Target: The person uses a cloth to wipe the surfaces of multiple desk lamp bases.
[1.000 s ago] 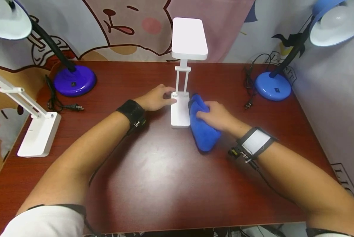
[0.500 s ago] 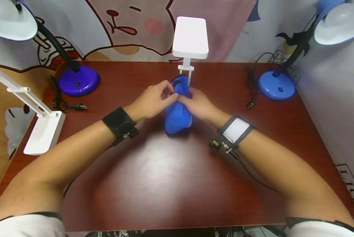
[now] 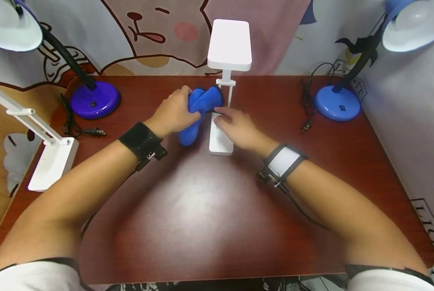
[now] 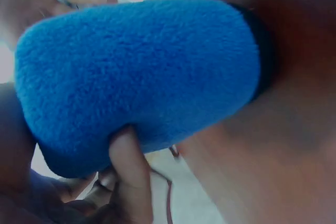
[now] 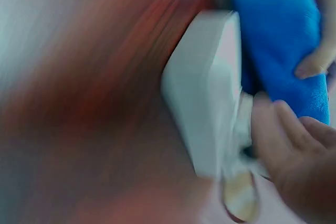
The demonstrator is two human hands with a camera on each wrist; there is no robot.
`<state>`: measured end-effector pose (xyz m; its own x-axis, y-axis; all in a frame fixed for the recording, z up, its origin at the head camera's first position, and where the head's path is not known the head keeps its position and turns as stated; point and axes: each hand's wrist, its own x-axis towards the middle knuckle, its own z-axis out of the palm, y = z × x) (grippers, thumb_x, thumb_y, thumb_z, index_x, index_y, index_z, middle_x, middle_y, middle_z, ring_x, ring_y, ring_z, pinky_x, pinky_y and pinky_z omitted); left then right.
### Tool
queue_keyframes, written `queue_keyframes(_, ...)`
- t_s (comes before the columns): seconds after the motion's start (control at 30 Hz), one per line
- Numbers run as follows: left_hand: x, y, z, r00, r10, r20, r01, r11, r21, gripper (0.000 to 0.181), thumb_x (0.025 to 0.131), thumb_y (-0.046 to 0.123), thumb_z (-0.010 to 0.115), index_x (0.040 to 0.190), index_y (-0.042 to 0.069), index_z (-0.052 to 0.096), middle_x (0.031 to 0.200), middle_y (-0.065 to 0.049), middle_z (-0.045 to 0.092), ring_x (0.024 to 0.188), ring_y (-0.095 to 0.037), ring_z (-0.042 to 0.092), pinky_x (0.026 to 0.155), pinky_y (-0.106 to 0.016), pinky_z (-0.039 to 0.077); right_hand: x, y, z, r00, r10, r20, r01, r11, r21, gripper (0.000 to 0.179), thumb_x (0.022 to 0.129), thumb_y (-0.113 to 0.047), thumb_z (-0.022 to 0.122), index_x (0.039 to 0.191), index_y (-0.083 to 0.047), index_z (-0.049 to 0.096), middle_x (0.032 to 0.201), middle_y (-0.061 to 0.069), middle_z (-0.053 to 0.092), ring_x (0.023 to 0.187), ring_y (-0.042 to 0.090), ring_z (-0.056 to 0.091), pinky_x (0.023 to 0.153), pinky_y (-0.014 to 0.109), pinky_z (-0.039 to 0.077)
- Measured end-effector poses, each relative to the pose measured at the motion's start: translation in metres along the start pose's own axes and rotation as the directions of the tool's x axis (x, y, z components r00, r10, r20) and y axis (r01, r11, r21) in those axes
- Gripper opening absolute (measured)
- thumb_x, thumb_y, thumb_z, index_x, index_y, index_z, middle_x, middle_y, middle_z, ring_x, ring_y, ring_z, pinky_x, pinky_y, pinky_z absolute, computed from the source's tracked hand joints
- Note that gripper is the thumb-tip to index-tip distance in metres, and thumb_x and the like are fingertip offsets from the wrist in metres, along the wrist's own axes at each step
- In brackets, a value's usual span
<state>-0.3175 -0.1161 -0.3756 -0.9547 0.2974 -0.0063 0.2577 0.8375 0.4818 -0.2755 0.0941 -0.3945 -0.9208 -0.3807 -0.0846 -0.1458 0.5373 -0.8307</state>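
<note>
My left hand (image 3: 174, 112) grips a folded blue plush cloth (image 3: 202, 100) with dark edging, at the left of a white desk lamp (image 3: 220, 139). Its thumb presses the plush side in the left wrist view, where the cloth (image 4: 142, 77) fills the middle. The lamp stands upright with a rectangular white head (image 3: 229, 44) over a two-bar post. My right hand (image 3: 240, 127) is over the right side of the lamp base, fingertips at the post and the cloth's lower edge. In the right wrist view its blurred fingers (image 5: 286, 129) reach out beside the white base (image 5: 202, 87).
A purple-based lamp (image 3: 95, 100) and another white lamp (image 3: 55, 163) stand at the left. To the right is a blue-based lamp (image 3: 336, 104) with a coiled cord (image 3: 305, 101). All are on a reddish-brown desk (image 3: 187, 226) against a wall with a cartoon-print covering (image 3: 158, 24).
The cloth has passed from the right hand, on the lamp's right, across its front to the left hand on the left. The right hand has let go of it; the lamp base shows again.
</note>
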Motion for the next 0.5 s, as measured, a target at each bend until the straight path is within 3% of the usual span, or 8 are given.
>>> queue_keyframes(0.03, 0.005, -0.003, -0.001, 1.000, -0.016, -0.026, 0.016, 1.000, 0.009, 0.065, 0.088, 0.031, 0.070, 0.136, -0.002, 0.041, 0.121, -0.021, 0.055, 0.108, -0.036, 0.059, 0.092, -0.052, 0.049, -0.002, 0.005, -0.001, 0.999, -0.040, -0.026, 0.033, 0.974, -0.224, 0.057, 0.101, -0.039, 0.052, 0.148, -0.008, 0.045, 0.139, 0.015, 0.056, 0.123, 0.032, 0.055, 0.101, 0.046, 0.043)
queue_keyframes(0.1, 0.014, -0.007, 0.000, 0.997, -0.048, -0.056, 0.048, 0.999, 0.015, 0.067, 0.088, 0.032, 0.070, 0.137, -0.002, 0.040, 0.123, -0.022, 0.055, 0.110, -0.038, 0.058, 0.094, -0.053, 0.048, -0.007, 0.014, -0.002, 0.995, -0.097, -0.029, 0.067, 0.840, -0.539, 0.065, 0.095, -0.048, 0.057, 0.146, -0.009, 0.048, 0.140, 0.012, 0.055, 0.124, 0.032, 0.053, 0.100, 0.048, 0.042)
queue_keyframes(0.17, 0.019, -0.008, 0.005, 0.997, -0.073, -0.041, 0.073, 0.997, 0.014, 0.070, 0.088, 0.034, 0.071, 0.138, -0.001, 0.038, 0.126, -0.023, 0.055, 0.111, -0.039, 0.059, 0.095, -0.053, 0.048, -0.010, 0.022, -0.001, 0.992, -0.119, 0.032, 0.111, 0.744, -0.659, 0.076, 0.089, -0.059, 0.060, 0.144, -0.006, 0.050, 0.142, 0.015, 0.051, 0.122, 0.035, 0.053, 0.098, 0.051, 0.042)
queue_keyframes(0.2, 0.020, -0.008, 0.007, 0.997, -0.076, -0.025, 0.077, 0.997, 0.014, 0.071, 0.088, 0.036, 0.071, 0.138, -0.001, 0.037, 0.125, -0.023, 0.056, 0.110, -0.039, 0.060, 0.094, -0.053, 0.049, -0.012, 0.025, 0.001, 0.990, -0.123, 0.065, 0.134, 0.722, -0.679, 0.081, 0.086, -0.062, 0.062, 0.142, -0.004, 0.051, 0.143, 0.017, 0.050, 0.120, 0.035, 0.053, 0.097, 0.051, 0.044)
queue_keyframes(0.3, 0.016, -0.002, 0.017, 0.996, -0.073, 0.048, 0.073, 0.997, -0.008, 0.073, 0.087, 0.039, 0.070, 0.137, -0.001, 0.035, 0.120, -0.024, 0.059, 0.101, -0.039, 0.065, 0.083, -0.052, 0.054, -0.014, 0.031, 0.005, 0.979, -0.166, 0.116, 0.200, 0.704, -0.681, 0.088, 0.080, -0.064, 0.070, 0.139, 0.000, 0.052, 0.140, 0.020, 0.049, 0.112, 0.033, 0.056, 0.092, 0.046, 0.049)
queue_keyframes(0.4, 0.004, 0.006, 0.027, 0.991, -0.052, 0.120, 0.058, 0.997, -0.042, 0.075, 0.088, 0.041, 0.069, 0.137, -0.003, 0.033, 0.110, -0.024, 0.060, 0.083, -0.035, 0.068, 0.063, -0.045, 0.058, -0.014, 0.035, 0.007, 0.964, -0.234, 0.125, 0.258, 0.712, -0.653, 0.085, 0.080, -0.056, 0.076, 0.138, 0.001, 0.051, 0.134, 0.022, 0.051, 0.106, 0.031, 0.058, 0.087, 0.044, 0.051)
queue_keyframes(0.5, -0.010, 0.013, 0.035, 0.979, -0.023, 0.201, 0.042, 0.995, -0.090, 0.074, 0.089, 0.041, 0.069, 0.137, -0.003, 0.033, 0.105, -0.022, 0.059, 0.071, -0.030, 0.068, 0.048, -0.036, 0.055, -0.014, 0.036, 0.008, 0.948, -0.293, 0.123, 0.303, 0.716, -0.628, 0.080, 0.081, -0.048, 0.078, 0.137, 0.002, 0.051, 0.128, 0.023, 0.054, 0.102, 0.031, 0.060, 0.084, 0.044, 0.053)
